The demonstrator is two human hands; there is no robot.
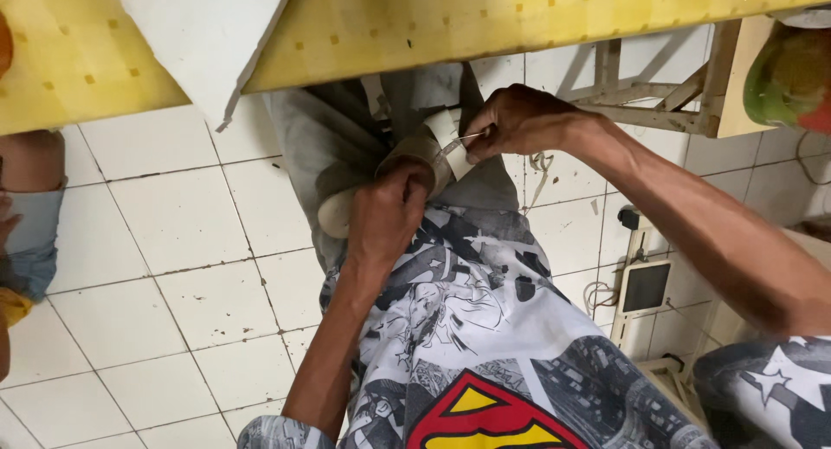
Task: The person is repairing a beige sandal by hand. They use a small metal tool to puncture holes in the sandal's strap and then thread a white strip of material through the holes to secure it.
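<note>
The beige, rounded shoe-shaped piece (381,182) sat mid-frame on the lap, clenched by the left hand (385,217), while the right hand (519,120) pinched a thin thread (459,142), apparently mid-stitch, needing a taut, steady pull.

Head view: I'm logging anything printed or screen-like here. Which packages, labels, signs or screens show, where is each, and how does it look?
Dark square panel: possibly a screen, in a pale frame on the floor at right; blank.
Shirt emblem: red and yellow shield shape, bottom centre.
White sheet: lies on the yellow table, overhanging its edge; blank.
No packages or signs visible.
</note>
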